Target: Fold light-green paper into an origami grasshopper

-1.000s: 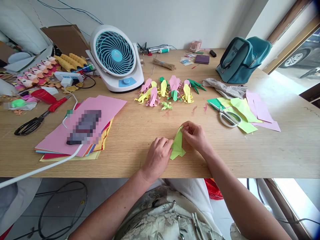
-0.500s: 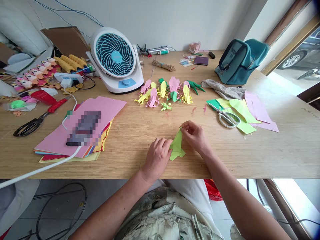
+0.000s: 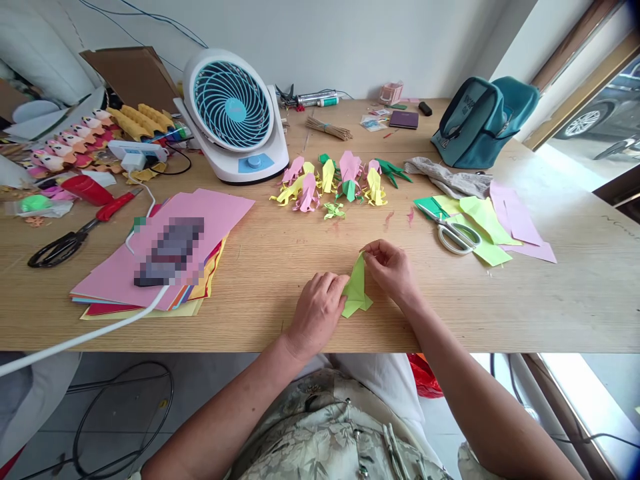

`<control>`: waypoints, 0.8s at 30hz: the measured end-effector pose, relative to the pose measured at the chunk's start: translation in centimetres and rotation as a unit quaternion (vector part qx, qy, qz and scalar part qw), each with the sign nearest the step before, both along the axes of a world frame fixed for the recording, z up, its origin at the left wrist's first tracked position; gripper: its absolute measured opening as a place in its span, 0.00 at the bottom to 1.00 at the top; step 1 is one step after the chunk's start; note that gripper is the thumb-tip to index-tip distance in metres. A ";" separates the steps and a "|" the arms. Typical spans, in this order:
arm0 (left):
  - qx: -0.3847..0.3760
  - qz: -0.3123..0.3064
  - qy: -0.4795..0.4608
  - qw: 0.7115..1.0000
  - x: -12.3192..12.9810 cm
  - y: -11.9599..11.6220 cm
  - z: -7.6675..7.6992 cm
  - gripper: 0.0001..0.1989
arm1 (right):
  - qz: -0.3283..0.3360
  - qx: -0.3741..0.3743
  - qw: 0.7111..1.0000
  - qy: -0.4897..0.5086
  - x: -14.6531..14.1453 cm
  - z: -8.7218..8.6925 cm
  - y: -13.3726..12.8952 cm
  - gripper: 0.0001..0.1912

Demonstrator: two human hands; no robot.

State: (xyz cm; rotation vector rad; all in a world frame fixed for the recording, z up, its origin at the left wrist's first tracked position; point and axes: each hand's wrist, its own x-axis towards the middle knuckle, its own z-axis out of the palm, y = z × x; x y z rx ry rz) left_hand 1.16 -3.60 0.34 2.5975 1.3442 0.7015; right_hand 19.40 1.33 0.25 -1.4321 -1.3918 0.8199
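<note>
A folded light-green paper (image 3: 357,293) lies near the table's front edge, between my two hands. My left hand (image 3: 320,310) is closed over its left side, fingers bent and pressing it to the table. The thumb and index finger of my right hand (image 3: 390,270) pinch the paper's upper tip. Beyond my hands stand several folded paper figures in pink, yellow and green, among them a pink one (image 3: 307,193) and a small light-green one (image 3: 334,211).
White-handled scissors (image 3: 457,238) rest on green paper scraps at the right, beside pink sheets (image 3: 517,217). A stack of coloured paper (image 3: 225,207) carries a blurred dark object at the left. Behind are a fan (image 3: 233,110) and a teal bag (image 3: 483,123).
The view has shifted slightly. Both hands keep nearly the same hold on the light-green paper; nothing else has visibly moved.
</note>
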 end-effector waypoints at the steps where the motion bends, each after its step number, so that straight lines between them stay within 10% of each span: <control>1: 0.000 -0.001 -0.003 1.000 0.0 0.0 0.0 0.15 | -0.002 0.001 1.000 0.002 0.0 0.0 0.0 0.08; 24: -0.075 -0.003 -0.097 0.992 -0.4 0.5 -0.3 0.07 | 0.095 0.181 0.972 -0.117 -1.4 2.0 -3.6 0.06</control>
